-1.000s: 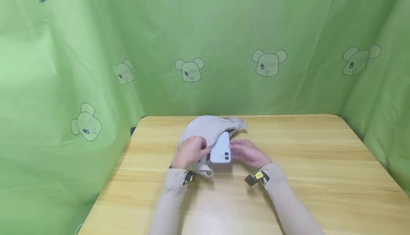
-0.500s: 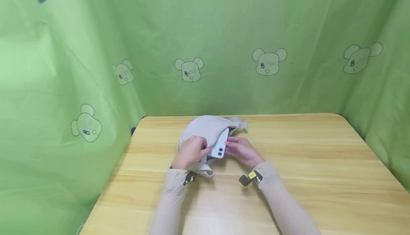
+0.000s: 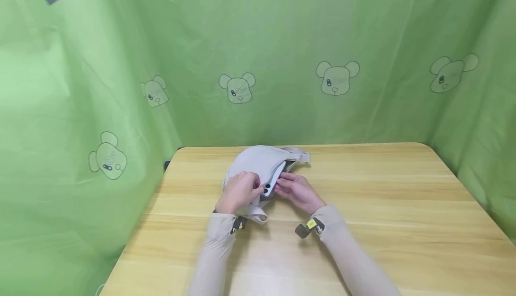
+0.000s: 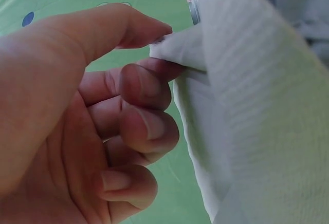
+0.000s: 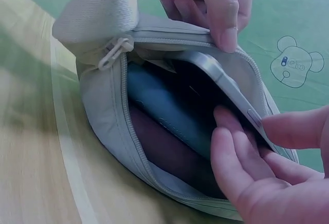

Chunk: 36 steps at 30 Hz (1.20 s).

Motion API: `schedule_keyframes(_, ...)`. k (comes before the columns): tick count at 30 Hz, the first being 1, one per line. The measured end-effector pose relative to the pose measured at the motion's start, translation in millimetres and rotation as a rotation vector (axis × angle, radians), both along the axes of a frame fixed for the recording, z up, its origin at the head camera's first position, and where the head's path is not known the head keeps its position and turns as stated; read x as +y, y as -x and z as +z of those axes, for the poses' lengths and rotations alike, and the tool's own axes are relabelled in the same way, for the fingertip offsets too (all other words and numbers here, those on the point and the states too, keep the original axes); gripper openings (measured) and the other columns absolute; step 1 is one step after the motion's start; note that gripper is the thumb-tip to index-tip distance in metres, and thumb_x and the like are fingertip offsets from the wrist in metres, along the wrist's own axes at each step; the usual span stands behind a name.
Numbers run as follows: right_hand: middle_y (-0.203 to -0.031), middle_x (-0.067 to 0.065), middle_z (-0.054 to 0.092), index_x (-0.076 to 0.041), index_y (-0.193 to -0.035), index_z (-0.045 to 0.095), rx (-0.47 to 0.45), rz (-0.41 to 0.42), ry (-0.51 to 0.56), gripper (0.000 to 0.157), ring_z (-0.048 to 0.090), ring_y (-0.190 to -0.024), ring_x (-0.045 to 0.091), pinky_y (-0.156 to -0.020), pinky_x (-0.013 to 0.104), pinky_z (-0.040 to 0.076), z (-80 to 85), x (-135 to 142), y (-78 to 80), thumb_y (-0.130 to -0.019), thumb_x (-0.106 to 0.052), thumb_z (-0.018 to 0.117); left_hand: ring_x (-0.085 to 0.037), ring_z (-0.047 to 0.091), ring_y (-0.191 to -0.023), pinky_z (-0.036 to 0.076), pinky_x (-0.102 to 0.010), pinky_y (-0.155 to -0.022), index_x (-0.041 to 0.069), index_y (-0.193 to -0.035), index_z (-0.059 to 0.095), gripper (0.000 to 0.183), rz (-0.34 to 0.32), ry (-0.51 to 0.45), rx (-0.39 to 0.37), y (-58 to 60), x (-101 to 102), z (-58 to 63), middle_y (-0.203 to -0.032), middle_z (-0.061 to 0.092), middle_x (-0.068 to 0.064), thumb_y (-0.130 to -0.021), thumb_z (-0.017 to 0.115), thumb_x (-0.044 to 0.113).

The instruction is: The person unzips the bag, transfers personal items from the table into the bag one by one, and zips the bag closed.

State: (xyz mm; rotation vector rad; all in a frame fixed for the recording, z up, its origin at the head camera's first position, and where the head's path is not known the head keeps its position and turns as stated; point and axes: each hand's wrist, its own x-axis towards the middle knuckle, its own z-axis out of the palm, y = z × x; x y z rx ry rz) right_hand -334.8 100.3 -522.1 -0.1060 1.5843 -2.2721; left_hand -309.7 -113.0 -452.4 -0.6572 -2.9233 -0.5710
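Observation:
A light grey waist bag (image 3: 254,161) lies on the table with its zipped mouth gaping on the right. My left hand (image 3: 240,191) pinches the fabric edge of that mouth between thumb and index finger, as the left wrist view shows. A pale smartphone (image 3: 274,180) with two dark camera lenses sits partly inside the opening, tilted. My right hand (image 3: 298,192) holds it by the edge, thumb on the side and fingers against the screen. Within the bag, the right wrist view shows a teal item (image 5: 172,113) and a dark maroon one (image 5: 164,149); their kinds are unclear.
The wooden table (image 3: 383,224) has its far edge just behind the bag. A green curtain (image 3: 286,32) with bear-head prints surrounds it. A loose strap (image 3: 255,214) trails toward the front, and a zipper pull (image 5: 114,53) hangs at one end of the opening.
My right hand has moved left, carrying the phone deeper into the bag's mouth and turning it more edge-on. My left hand has stayed at the bag's edge.

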Motion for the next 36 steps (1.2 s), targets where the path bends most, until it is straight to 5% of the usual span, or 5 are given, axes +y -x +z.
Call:
schedule_keyframes(4, -0.116, 0.008, 0.068, 0.011, -0.156, 0.024, -0.020, -0.037, 0.012, 0.058, 0.071, -0.102, 0.012, -0.108, 0.036, 0.053, 0.4, -4, -0.8, -0.104, 0.003, 0.046, -0.007, 0.052, -0.056, 0.042, -0.025, -0.055, 0.019, -0.074, 0.067, 0.023, 0.001, 0.003, 0.014, -0.3, 0, -0.2, -0.065, 0.064, 0.008, -0.094, 0.070, 0.029)
schedule_keyframes(11, -0.106, 0.006, 0.067, 0.013, -0.152, 0.031, -0.052, -0.149, 0.008, 0.056, 0.071, -0.093, 0.012, -0.094, 0.027, 0.060, -3.2, -11, -2.1, -0.100, 0.007, 0.051, -0.006, 0.052, -0.055, 0.042, -0.025, -0.053, 0.019, -0.074, 0.068, 0.022, -0.006, -0.008, 0.007, -0.5, 0, -0.3, -0.065, 0.064, 0.008, -0.094, 0.070, 0.029)
schedule_keyframes(21, -0.133, 0.029, 0.059, 0.015, -0.148, 0.037, -0.075, -0.286, -0.004, 0.052, 0.072, -0.090, 0.011, -0.092, 0.026, 0.060, -3.2, -18, -3.7, -0.099, 0.005, 0.054, -0.005, 0.050, -0.054, 0.040, -0.024, -0.052, 0.019, -0.073, 0.067, 0.024, -0.013, -0.007, 0.025, 1.0, -1, -2.1, -0.064, 0.063, 0.009, -0.094, 0.070, 0.030)
schedule_keyframes(31, -0.102, 0.011, 0.073, 0.016, -0.136, 0.050, -0.031, -0.299, -0.093, 0.045, 0.073, -0.084, 0.011, -0.083, 0.023, 0.062, -2.2, -8, -1.9, -0.096, 0.001, 0.060, -0.006, 0.052, -0.055, 0.043, -0.024, -0.053, 0.018, -0.076, 0.070, 0.021, -0.014, -0.023, 0.005, 0.8, 0, -1.3, -0.065, 0.064, 0.009, -0.094, 0.071, 0.030)
schedule_keyframes(36, -0.091, 0.001, 0.072, 0.008, -0.115, 0.064, -0.018, -0.249, -0.138, 0.024, 0.068, -0.082, 0.012, -0.076, 0.021, 0.060, -1.8, 9, 1.6, -0.093, -0.001, 0.060, -0.006, 0.053, -0.056, 0.043, -0.025, -0.055, 0.018, -0.075, 0.070, 0.021, -0.013, -0.027, 0.012, -0.1, -2, -1.9, -0.065, 0.064, 0.008, -0.093, 0.070, 0.028)
